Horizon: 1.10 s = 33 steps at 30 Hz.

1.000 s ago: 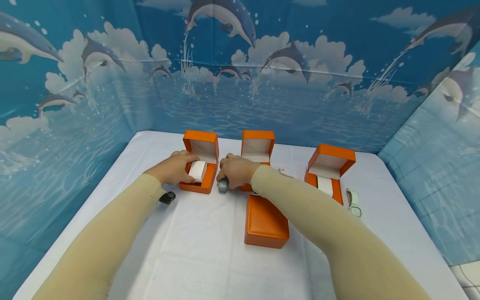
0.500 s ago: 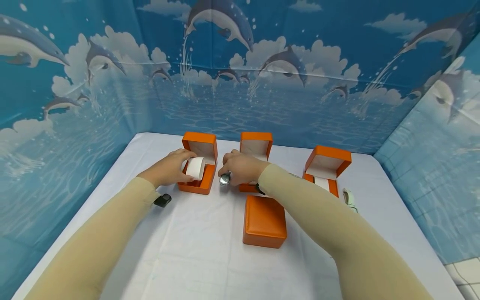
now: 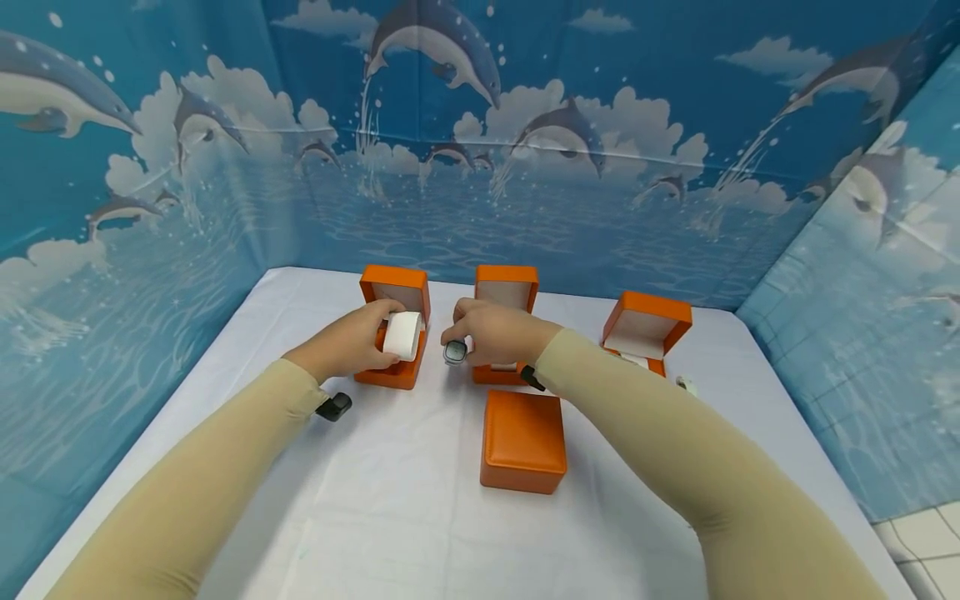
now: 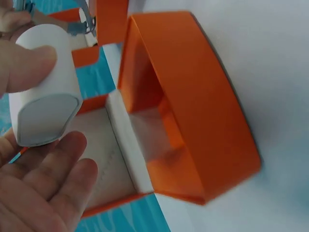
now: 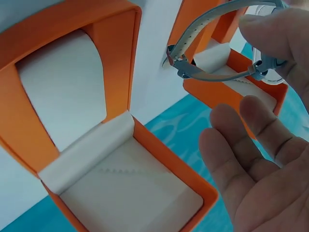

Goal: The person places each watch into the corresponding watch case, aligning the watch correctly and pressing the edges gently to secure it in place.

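Observation:
My left hand grips a white watch cushion between thumb and fingers, over an open orange watch box. In the left wrist view the cushion is a hollow-looking white roll, its end facing the camera, with the box's raised lid beside it. My right hand pinches a wristwatch with a greyish strap, just right of that box. The right wrist view shows the strap buckled into a loop; thumb and finger hide part of the watch.
Behind my right hand stands a second open orange box. A closed orange box lies in front of it. A third open box is at the right, and a pale watch near it is mostly hidden by my right sleeve.
The white cushion has come up out of the left box and turned in my left hand. My right hand has shifted slightly right with the watch, whose face now tips upward.

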Available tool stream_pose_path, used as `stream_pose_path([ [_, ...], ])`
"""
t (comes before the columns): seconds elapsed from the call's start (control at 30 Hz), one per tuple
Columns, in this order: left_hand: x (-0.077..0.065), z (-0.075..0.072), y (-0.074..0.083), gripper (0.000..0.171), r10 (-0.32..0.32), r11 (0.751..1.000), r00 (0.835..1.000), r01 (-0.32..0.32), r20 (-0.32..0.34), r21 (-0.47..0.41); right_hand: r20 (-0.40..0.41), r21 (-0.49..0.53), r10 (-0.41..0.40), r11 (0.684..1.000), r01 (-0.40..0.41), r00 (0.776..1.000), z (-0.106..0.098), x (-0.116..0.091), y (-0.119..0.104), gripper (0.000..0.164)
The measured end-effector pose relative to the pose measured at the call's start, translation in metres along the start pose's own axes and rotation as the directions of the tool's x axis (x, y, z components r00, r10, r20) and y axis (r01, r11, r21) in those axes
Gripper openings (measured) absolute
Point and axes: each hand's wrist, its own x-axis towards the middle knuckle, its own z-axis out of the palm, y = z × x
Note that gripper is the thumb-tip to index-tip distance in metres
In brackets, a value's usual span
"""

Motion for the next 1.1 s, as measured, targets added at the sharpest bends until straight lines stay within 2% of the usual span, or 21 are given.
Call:
stream_pose_path([
  [0.17,-0.001,0.007,0.013,0.077,0.063,0.998,0.998,-0.063,-0.015,-0.021,-0.023,0.005,0.034,0.999,-0.034,0.999,-0.003,-0.011,-0.003,0.045],
  [0.53,0.0,0.022,0.039,0.08,0.205,0.979,0.978,-0.205,-0.043,0.005,-0.108,-0.047,-0.012,0.999,0.007,0.994,-0.006,-0.037,-0.009,0.041],
  [0.77,0.002,0.029,0.05,0.077,0.241,0.97,0.97,-0.242,-0.028,-0.032,-0.167,-0.019,-0.046,0.999,0.043,0.985,-0.002,-0.05,-0.009,0.033],
  [0.93,0.002,0.032,0.055,0.079,0.242,0.968,0.97,-0.244,-0.036,-0.054,-0.174,0.021,-0.051,0.998,0.056,0.983,0.001,-0.057,-0.009,0.033],
  [1.1,0.005,0.035,0.058,0.079,0.248,0.963,0.968,-0.251,-0.048,-0.097,-0.186,0.036,-0.006,0.999,0.013,0.983,0.0,-0.063,-0.012,0.038],
])
